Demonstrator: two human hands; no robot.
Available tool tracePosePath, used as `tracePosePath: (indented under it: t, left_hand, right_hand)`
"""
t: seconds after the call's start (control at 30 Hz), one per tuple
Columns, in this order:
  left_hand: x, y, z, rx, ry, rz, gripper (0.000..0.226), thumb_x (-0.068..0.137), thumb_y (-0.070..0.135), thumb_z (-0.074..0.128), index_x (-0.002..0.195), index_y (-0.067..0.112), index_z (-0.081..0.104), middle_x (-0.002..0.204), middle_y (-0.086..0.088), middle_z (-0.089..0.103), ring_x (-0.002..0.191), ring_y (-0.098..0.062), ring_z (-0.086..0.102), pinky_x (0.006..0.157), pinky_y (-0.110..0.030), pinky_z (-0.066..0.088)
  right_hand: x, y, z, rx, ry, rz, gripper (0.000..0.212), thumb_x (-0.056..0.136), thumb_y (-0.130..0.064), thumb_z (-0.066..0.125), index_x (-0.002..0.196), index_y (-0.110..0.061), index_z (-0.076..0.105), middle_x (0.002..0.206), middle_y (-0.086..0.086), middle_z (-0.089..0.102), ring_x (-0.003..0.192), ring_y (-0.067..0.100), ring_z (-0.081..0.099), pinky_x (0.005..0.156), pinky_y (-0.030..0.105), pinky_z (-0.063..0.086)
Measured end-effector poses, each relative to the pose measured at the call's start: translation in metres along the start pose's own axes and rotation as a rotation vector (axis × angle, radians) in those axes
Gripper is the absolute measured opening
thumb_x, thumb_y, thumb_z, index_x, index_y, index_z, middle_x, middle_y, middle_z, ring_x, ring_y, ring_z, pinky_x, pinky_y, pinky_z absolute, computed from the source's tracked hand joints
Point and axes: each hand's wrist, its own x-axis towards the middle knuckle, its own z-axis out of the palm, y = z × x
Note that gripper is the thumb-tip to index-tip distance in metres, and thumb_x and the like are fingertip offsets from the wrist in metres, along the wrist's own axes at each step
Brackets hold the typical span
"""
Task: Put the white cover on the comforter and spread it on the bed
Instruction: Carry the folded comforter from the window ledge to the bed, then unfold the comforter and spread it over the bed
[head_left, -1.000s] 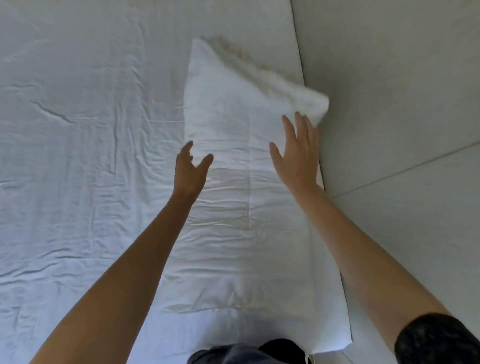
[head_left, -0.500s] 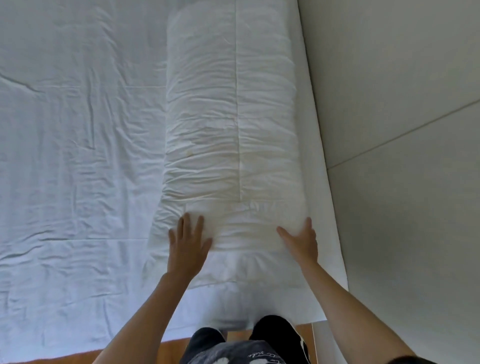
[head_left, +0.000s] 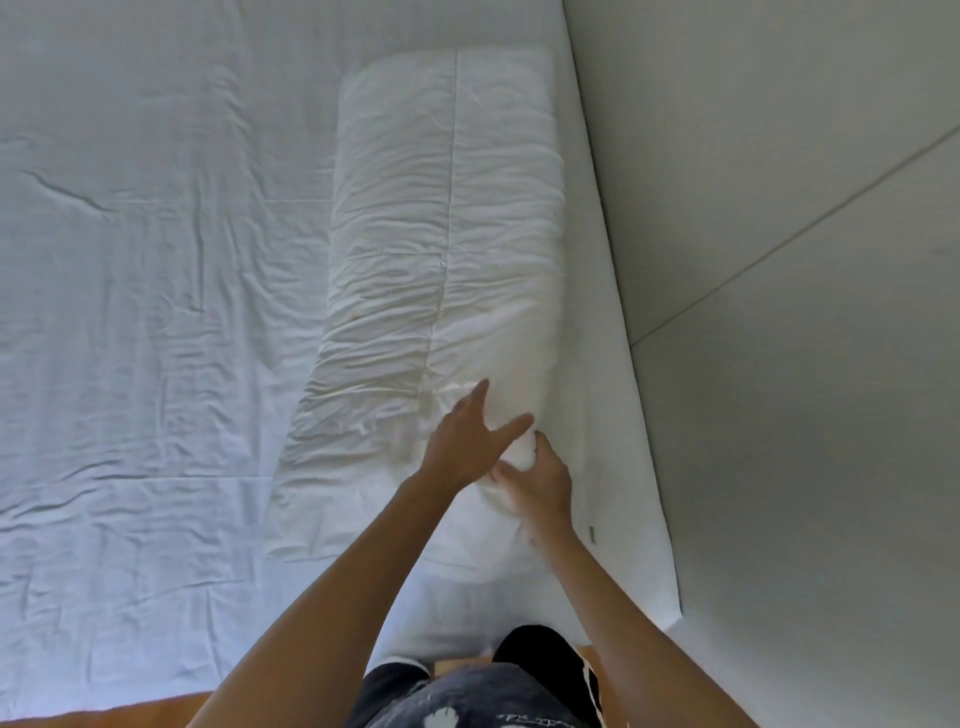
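Both hands (head_left: 506, 462) now together on comforter (head_left: 447, 249).

The right hand (head_left: 540, 480) is blurred, and its fingertips sink into a fold of the comforter (head_left: 441, 249), so whether it grips the cloth cannot be told. The left hand (head_left: 467, 441) covers the comforter beneath its palm. Both forearms hide the comforter's near end, and both run off the bottom edge. The bed (head_left: 130, 260) is cut off left and top. A small dark tag (head_left: 591, 533) right of the comforter is too small to read.
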Motion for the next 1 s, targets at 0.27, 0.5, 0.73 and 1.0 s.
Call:
tracePosePath:
  t: [0.27,0.5,0.73,1.0]
  left_hand:
    - [0.013,-0.042,-0.061,0.459,0.022,-0.197,0.045,0.083,0.021,0.061,0.122,0.007,0.043,0.112,-0.01,0.06,0.105,-0.029,0.059,0.078,-0.032,0.043]
    - [-0.018,-0.133,-0.151,0.228,-0.01,-0.078,0.042,0.083,0.029,0.063,0.119,0.012,0.051,0.102,-0.007,0.057,0.097,-0.028,0.054,0.074,-0.03,0.04]
    - [-0.07,-0.24,-0.284,0.165,0.056,-0.009,0.028,0.085,0.03,0.057,0.108,0.016,0.049,0.095,-0.004,0.058,0.088,-0.026,0.053,0.07,-0.032,0.04]
    - [-0.096,-0.365,-0.373,-0.571,0.038,-0.147,0.033,0.064,0.026,0.057,0.096,0.021,0.064,0.087,-0.004,0.071,0.078,-0.022,0.066,0.064,-0.036,0.053]
  right_hand:
    - [-0.058,-0.019,0.072,-0.182,-0.165,-0.376,0.046,0.078,-0.033,0.063,0.122,-0.018,0.062,0.101,-0.002,0.07,0.09,0.014,0.064,0.076,0.023,0.049]
    - [-0.045,-0.082,0.136,0.452,0.211,0.04,0.056,0.088,-0.033,0.067,0.139,-0.024,0.044,0.113,-0.001,0.061,0.088,0.006,0.058,0.089,0.027,0.048]
    - [0.026,-0.217,0.219,0.829,0.08,0.165,0.099,0.078,-0.044,0.075,0.153,-0.023,0.013,0.134,0.006,0.052,0.106,0.023,0.06,0.094,0.042,0.05]
    - [0.048,-0.385,0.418,0.588,-0.12,-0.206,0.089,0.068,-0.017,0.076,0.145,-0.029,0.034,0.135,-0.003,0.05,0.118,0.018,0.053,0.098,0.036,0.047]
